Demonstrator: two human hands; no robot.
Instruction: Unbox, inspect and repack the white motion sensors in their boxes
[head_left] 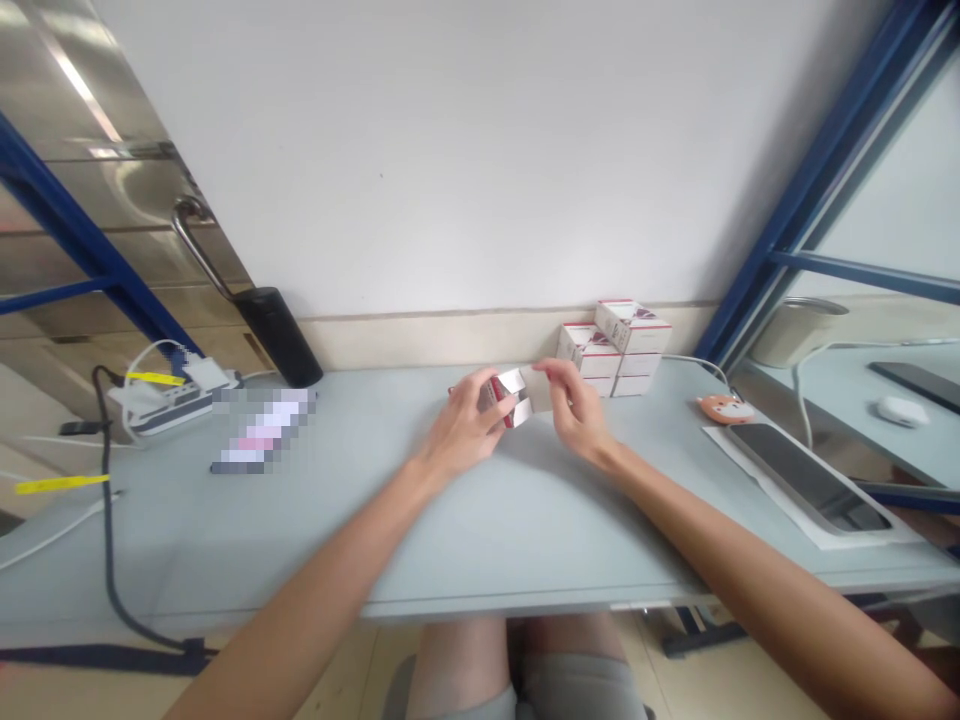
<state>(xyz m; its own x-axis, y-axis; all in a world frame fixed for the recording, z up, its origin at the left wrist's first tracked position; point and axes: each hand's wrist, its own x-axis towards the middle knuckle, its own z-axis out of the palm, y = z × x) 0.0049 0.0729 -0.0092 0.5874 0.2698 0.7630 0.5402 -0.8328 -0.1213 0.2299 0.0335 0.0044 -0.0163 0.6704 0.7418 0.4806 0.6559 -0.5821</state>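
So you've got the small carton [512,397] up off the table [480,530], over the middle of it and toward the back edge, held between both hands. Your left hand [461,425] is wrapped around the carton's left end, thumb and fingers pinching it. Your right hand [577,410] is at the other end, fingertips closed on what looks like a white flap sticking out. I can't tell how far that flap is open, since your fingers cover the crease.

My take on doing this bit well: let the left hand do the holding and keep the squeeze light, because thin card like that probably dents easily. Grip on the edges, not the flat faces. With the right hand, work the flap along its fold line and don't pull at a corner, or it'll likely tear or crease. Resting your wrists on the table might steady things too.

Also mind the stack of boxes [619,350] near the back edge, just beyond your right hand. The top one sits skewed, so a bumped knuckle could tip it. The orange gadget [724,408] and the tablet [806,475] toward the right edge are well clear of you.
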